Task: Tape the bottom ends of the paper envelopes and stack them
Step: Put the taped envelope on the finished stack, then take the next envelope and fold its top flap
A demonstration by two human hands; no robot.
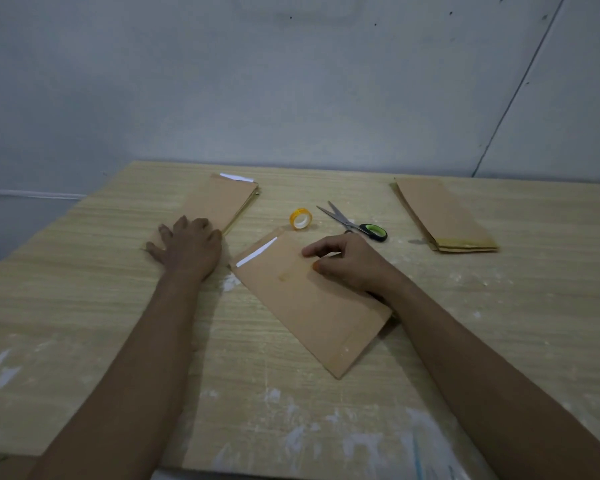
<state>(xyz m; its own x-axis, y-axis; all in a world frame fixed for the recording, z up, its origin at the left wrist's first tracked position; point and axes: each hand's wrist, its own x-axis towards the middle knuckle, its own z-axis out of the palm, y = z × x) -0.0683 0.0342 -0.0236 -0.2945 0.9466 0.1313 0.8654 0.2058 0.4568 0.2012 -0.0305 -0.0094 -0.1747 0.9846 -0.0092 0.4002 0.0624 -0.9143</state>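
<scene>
Light wood-grain table w/ white dusty smears, esp. near front edge; scissors, black-green handles, lying open mid-table; pale grey wall behind, dark diagonal seam at right

Left stack's near end under left hand — scissor handle partly hidden

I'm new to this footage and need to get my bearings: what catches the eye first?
A brown envelope lies slanted at the table's centre, the right hand resting on it. The left hand presses flat on an envelope pile at far left. Behind sit a yellow tape roll and scissors.
</scene>
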